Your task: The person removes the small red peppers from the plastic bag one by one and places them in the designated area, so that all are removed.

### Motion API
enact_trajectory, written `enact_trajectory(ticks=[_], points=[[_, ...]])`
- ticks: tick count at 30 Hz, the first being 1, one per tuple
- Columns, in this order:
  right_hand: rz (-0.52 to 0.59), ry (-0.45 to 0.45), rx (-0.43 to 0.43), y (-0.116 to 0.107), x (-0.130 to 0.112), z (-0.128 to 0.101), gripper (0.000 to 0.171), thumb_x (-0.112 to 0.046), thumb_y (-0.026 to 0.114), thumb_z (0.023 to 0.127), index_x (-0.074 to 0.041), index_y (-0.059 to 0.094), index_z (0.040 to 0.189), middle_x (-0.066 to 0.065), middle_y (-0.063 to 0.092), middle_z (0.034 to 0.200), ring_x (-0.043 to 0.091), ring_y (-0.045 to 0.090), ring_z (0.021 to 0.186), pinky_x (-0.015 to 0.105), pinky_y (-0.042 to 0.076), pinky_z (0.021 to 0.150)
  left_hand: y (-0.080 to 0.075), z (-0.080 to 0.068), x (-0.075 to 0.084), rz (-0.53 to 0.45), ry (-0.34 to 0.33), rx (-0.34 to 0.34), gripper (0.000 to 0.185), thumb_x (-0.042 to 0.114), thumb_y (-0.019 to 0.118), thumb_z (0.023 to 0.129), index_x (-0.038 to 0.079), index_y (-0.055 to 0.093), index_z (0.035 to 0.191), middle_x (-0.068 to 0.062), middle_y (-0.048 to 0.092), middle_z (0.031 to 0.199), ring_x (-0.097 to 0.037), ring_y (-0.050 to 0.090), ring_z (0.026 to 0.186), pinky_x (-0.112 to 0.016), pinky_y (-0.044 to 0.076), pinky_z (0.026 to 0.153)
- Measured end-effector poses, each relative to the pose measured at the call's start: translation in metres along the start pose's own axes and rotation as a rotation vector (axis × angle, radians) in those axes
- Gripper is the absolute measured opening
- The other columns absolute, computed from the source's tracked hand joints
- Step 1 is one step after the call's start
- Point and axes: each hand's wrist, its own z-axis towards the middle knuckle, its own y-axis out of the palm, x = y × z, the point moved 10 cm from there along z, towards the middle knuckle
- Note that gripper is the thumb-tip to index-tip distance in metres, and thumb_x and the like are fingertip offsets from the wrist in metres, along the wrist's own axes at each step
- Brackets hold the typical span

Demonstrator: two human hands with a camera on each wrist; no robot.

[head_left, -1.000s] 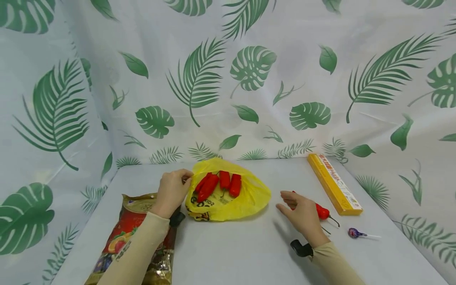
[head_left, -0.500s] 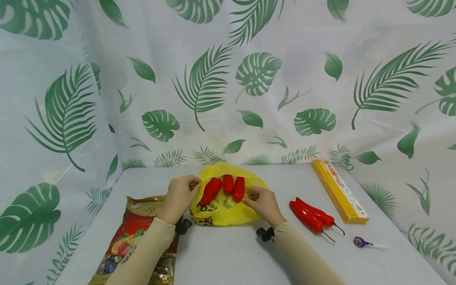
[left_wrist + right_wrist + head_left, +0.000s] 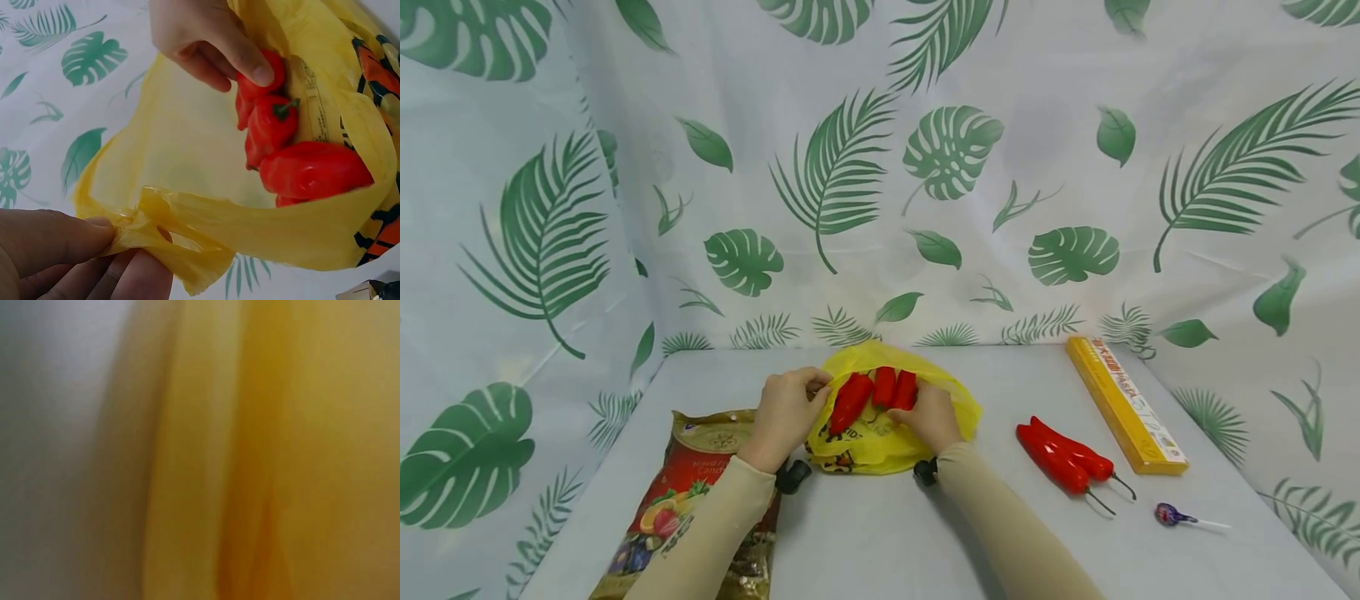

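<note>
A yellow plastic bag point(image 3: 880, 457) lies with its mouth open on the table, several red chili peppers inside. My left hand point(image 3: 788, 415) pinches the bag's edge between thumb and fingers, and the left wrist view shows the crumpled plastic point(image 3: 181, 240) in that pinch. Reaching into the mouth, my right hand point(image 3: 934, 417) grips the rightmost red chili pepper point(image 3: 905, 390), thumb on its near side. Beside it lie a middle pepper point(image 3: 272, 128) with a green stem and a larger pepper point(image 3: 315, 170). The right wrist view holds only blurred yellow plastic point(image 3: 194, 456).
Two red chili peppers point(image 3: 1063, 458) lie together on the right, near a lollipop point(image 3: 1167, 514). Behind them is a long yellow pasta box point(image 3: 1127, 408). A red and gold candy bag point(image 3: 696, 475) lies at left, partly under my left forearm. Leaf-printed cloth point(image 3: 955, 275) hangs behind.
My right hand has moved left from over the two loose peppers into the bag and taken hold of a pepper there. My left hand has stayed at the bag's edge.
</note>
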Motion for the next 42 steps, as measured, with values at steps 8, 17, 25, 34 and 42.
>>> enact_trajectory(ticks=[8, 17, 25, 34, 42], points=[[-0.084, 0.004, 0.023, 0.004, -0.009, 0.001, 0.042, -0.027, 0.092, 0.079, -0.001, 0.068, 0.1, 0.009, 0.068, 0.086, 0.026, 0.06, 0.08, 0.04, 0.056, 0.08, 0.0, 0.0, -0.001, 0.004, -0.001, 0.005, 0.012, 0.011, 0.078, 0.093, 0.006, 0.081, 0.103, -0.009, 0.081, 0.091, -0.016, 0.074, 0.073, -0.029, 0.061, 0.063], [-0.059, -0.004, 0.049, -0.006, -0.004, 0.001, 0.014, -0.014, 0.079, 0.088, -0.004, 0.07, 0.089, 0.005, 0.061, 0.076, 0.022, 0.055, 0.072, 0.03, 0.044, 0.066, 0.001, 0.0, 0.0, 0.008, -0.009, -0.003, 0.013, 0.011, 0.078, 0.093, 0.006, 0.081, 0.105, -0.009, 0.081, 0.093, -0.016, 0.074, 0.073, -0.028, 0.061, 0.063], [-0.039, -0.008, 0.091, -0.032, -0.003, -0.016, 0.026, -0.014, 0.08, 0.088, 0.002, 0.075, 0.108, 0.011, 0.073, 0.091, 0.023, 0.059, 0.078, 0.029, 0.051, 0.069, 0.0, 0.001, -0.001, 0.008, -0.01, 0.001, 0.013, 0.011, 0.077, 0.094, 0.006, 0.081, 0.105, -0.01, 0.082, 0.095, -0.018, 0.075, 0.076, -0.031, 0.062, 0.065], [-0.053, -0.04, 0.045, -0.061, 0.007, -0.053, 0.052, -0.019, 0.08, 0.09, -0.001, 0.066, 0.137, 0.016, 0.075, 0.119, 0.025, 0.065, 0.091, 0.038, 0.062, 0.083, -0.001, 0.001, -0.006, 0.026, -0.013, -0.007, 0.015, 0.01, 0.077, 0.094, 0.005, 0.08, 0.107, -0.012, 0.082, 0.097, -0.02, 0.076, 0.076, -0.031, 0.062, 0.064], [-0.084, -0.002, 0.027, -0.091, 0.034, -0.093, 0.057, -0.023, 0.082, 0.089, -0.005, 0.065, 0.14, 0.011, 0.076, 0.112, 0.02, 0.06, 0.086, 0.029, 0.054, 0.074, 0.0, -0.002, -0.005, 0.018, -0.03, -0.029, 0.017, 0.011, 0.076, 0.095, 0.005, 0.079, 0.11, -0.012, 0.081, 0.1, -0.022, 0.077, 0.081, -0.035, 0.063, 0.068]])
